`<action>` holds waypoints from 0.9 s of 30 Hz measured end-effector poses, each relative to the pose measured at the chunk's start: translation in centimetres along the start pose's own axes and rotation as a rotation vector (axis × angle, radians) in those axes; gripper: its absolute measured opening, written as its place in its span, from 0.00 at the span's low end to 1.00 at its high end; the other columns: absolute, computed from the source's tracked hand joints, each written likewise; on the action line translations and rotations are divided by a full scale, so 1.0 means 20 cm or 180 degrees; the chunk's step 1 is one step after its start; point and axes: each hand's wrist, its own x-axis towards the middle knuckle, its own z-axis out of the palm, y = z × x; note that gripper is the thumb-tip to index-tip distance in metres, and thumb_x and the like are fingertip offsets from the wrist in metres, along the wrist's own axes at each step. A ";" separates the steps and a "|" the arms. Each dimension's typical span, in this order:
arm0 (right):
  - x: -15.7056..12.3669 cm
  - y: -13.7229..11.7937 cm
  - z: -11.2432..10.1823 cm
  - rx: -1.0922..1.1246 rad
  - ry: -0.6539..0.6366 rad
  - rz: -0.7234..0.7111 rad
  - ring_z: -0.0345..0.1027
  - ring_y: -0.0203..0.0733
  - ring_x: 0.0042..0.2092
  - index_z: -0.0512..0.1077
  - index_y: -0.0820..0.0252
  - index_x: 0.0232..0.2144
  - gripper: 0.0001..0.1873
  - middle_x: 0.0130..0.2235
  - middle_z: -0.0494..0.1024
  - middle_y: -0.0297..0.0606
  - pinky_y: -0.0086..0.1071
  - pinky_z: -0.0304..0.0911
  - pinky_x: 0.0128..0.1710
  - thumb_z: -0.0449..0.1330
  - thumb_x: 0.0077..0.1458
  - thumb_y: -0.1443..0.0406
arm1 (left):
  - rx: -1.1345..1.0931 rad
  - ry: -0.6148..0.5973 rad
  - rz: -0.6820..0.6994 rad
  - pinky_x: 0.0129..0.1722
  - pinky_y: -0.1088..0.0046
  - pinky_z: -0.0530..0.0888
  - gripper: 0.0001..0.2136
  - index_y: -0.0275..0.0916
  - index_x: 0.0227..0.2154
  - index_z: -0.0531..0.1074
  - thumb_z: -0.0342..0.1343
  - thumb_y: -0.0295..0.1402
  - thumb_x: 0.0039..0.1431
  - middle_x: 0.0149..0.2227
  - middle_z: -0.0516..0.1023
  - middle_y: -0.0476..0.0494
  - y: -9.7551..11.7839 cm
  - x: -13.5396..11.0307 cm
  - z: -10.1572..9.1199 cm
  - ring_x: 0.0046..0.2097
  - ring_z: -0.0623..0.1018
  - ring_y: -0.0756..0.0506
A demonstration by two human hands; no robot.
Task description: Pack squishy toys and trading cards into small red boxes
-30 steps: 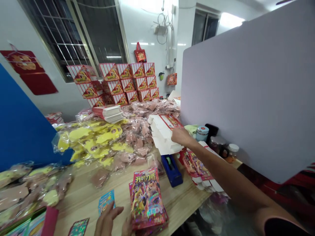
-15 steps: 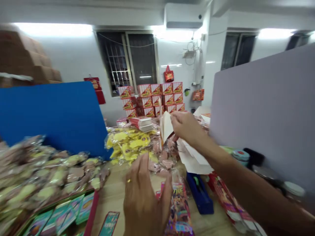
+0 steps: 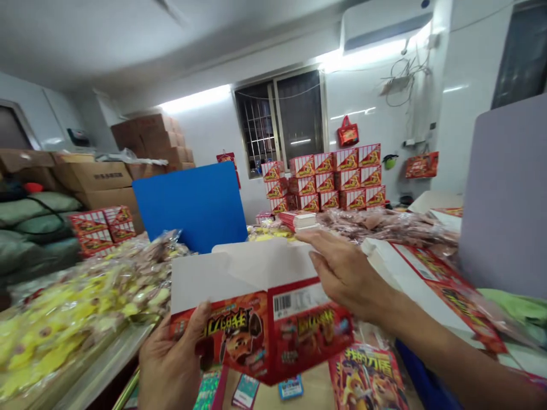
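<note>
A red printed cardboard carton [image 3: 310, 336] with white top flaps [image 3: 256, 265] is held up in front of me, partly unfolded, with a corner crease facing me. My left hand [image 3: 175, 353] grips its left side, thumb on the printed face. Over the right end, my right hand [image 3: 342, 270] has its fingers on the white flap and top edge; some fingertips are hidden behind it. Below the carton lie a red printed packet [image 3: 367, 376], a small blue card pack [image 3: 291, 387] and a teal card pack [image 3: 245, 392].
Bagged yellow plush pieces [image 3: 47, 336] are heaped at left, bagged brownish ones [image 3: 393, 225] behind. Flat cartons [image 3: 444, 290] lie at right. A blue panel [image 3: 192, 205] and a grey panel [image 3: 504, 210] flank the table. Stacked red boxes [image 3: 325, 173] stand at the back.
The carton has come from the back right to in front of me and opened out. My left hand has taken hold of its left side. The view has turned left.
</note>
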 end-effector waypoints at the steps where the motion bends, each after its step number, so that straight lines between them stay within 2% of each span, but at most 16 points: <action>1: 0.01 -0.01 0.03 -0.0082 -0.0066 -0.0247 0.69 0.52 0.59 0.71 0.67 0.55 0.24 0.57 0.76 0.52 0.52 0.67 0.58 0.48 0.60 0.75 | -0.0099 -0.0019 -0.0116 0.28 0.66 0.82 0.29 0.37 0.39 0.79 0.78 0.39 0.28 0.30 0.84 0.46 0.00 -0.01 -0.03 0.28 0.83 0.40; 3: 0.01 -0.06 0.09 -0.0149 -0.0188 -0.0535 0.66 0.53 0.62 0.68 0.70 0.58 0.26 0.59 0.73 0.55 0.54 0.65 0.61 0.48 0.59 0.75 | -0.0288 0.0017 -0.0179 0.29 0.65 0.83 0.30 0.38 0.38 0.78 0.78 0.36 0.25 0.30 0.84 0.46 0.00 -0.02 -0.09 0.30 0.84 0.38; 6: -0.02 -0.14 0.14 -0.0024 -0.0299 -0.0426 0.71 0.51 0.56 0.68 0.69 0.58 0.24 0.55 0.77 0.52 0.49 0.69 0.57 0.50 0.61 0.74 | -0.0324 0.0209 -0.0145 0.31 0.63 0.84 0.30 0.38 0.38 0.77 0.78 0.35 0.25 0.28 0.83 0.48 0.00 -0.03 -0.16 0.30 0.84 0.38; 8: -0.04 -0.19 0.15 0.0034 -0.0291 -0.0375 0.73 0.51 0.50 0.69 0.68 0.54 0.19 0.50 0.79 0.50 0.46 0.70 0.51 0.50 0.62 0.73 | -0.0223 0.0224 -0.0167 0.32 0.62 0.84 0.30 0.38 0.39 0.76 0.78 0.37 0.28 0.28 0.82 0.48 0.00 -0.01 -0.18 0.31 0.84 0.38; 10: -0.06 -0.22 0.16 -0.0079 -0.0223 -0.0476 0.71 0.54 0.48 0.71 0.67 0.44 0.13 0.45 0.78 0.52 0.47 0.68 0.48 0.50 0.61 0.73 | -0.0092 0.0141 -0.0076 0.37 0.58 0.84 0.31 0.37 0.43 0.75 0.77 0.40 0.33 0.32 0.83 0.45 -0.03 0.02 -0.19 0.34 0.84 0.38; 12: -0.06 -0.24 0.17 -0.0272 -0.0242 -0.0584 0.69 0.55 0.45 0.69 0.63 0.35 0.08 0.41 0.76 0.53 0.46 0.65 0.45 0.49 0.58 0.73 | 0.0268 0.0284 0.0433 0.45 0.54 0.82 0.35 0.37 0.51 0.71 0.75 0.42 0.38 0.42 0.82 0.40 -0.06 0.03 -0.20 0.42 0.84 0.37; 15: -0.03 -0.25 0.17 -0.0390 -0.0799 -0.0360 0.66 0.49 0.34 0.67 0.62 0.37 0.07 0.33 0.74 0.46 0.39 0.58 0.35 0.50 0.58 0.72 | 0.1535 0.0695 0.1897 0.61 0.47 0.72 0.38 0.37 0.61 0.64 0.71 0.43 0.49 0.58 0.73 0.30 -0.11 -0.03 -0.19 0.60 0.75 0.34; 16: -0.01 -0.24 0.18 -0.0371 -0.1020 -0.0225 0.65 0.47 0.31 0.67 0.63 0.39 0.08 0.31 0.73 0.43 0.37 0.55 0.32 0.50 0.59 0.71 | 0.2017 0.0646 0.2376 0.65 0.45 0.67 0.36 0.38 0.62 0.64 0.69 0.43 0.52 0.62 0.69 0.29 -0.12 -0.07 -0.18 0.64 0.70 0.33; 18: 0.02 -0.25 0.19 -0.0288 -0.1274 -0.0039 0.65 0.45 0.30 0.68 0.64 0.42 0.09 0.31 0.74 0.41 0.35 0.51 0.30 0.51 0.60 0.70 | 0.2744 0.0140 0.2968 0.68 0.40 0.59 0.30 0.41 0.60 0.67 0.65 0.46 0.58 0.67 0.61 0.29 -0.13 -0.15 -0.16 0.70 0.61 0.31; 20: 0.05 -0.28 0.20 -0.0149 -0.1243 -0.0075 0.66 0.45 0.32 0.68 0.64 0.43 0.10 0.32 0.74 0.41 0.34 0.51 0.32 0.52 0.60 0.70 | 0.3096 -0.0436 0.3015 0.68 0.35 0.56 0.26 0.43 0.57 0.70 0.63 0.49 0.60 0.71 0.54 0.30 -0.15 -0.20 -0.12 0.73 0.55 0.27; 23: 0.08 -0.36 0.19 -0.0032 -0.1139 -0.0170 0.66 0.44 0.33 0.69 0.64 0.43 0.09 0.33 0.75 0.40 0.33 0.52 0.33 0.53 0.60 0.70 | 0.3145 -0.0734 0.2766 0.68 0.31 0.54 0.22 0.41 0.49 0.74 0.62 0.51 0.61 0.75 0.46 0.31 -0.16 -0.20 -0.10 0.74 0.48 0.24; 25: 0.11 -0.39 0.16 0.0058 -0.1283 -0.0154 0.65 0.42 0.33 0.70 0.64 0.43 0.09 0.33 0.75 0.40 0.32 0.52 0.33 0.53 0.61 0.70 | 0.2979 -0.0785 0.2789 0.69 0.35 0.56 0.16 0.40 0.43 0.76 0.61 0.48 0.63 0.75 0.49 0.34 -0.16 -0.18 -0.12 0.75 0.51 0.27; 27: 0.14 -0.38 0.11 0.0293 -0.1681 -0.0061 0.65 0.40 0.32 0.70 0.64 0.45 0.10 0.33 0.76 0.38 0.31 0.52 0.32 0.55 0.63 0.68 | 0.2759 -0.0823 0.2907 0.70 0.43 0.61 0.10 0.41 0.42 0.78 0.61 0.41 0.65 0.73 0.56 0.38 -0.15 -0.17 -0.16 0.74 0.56 0.32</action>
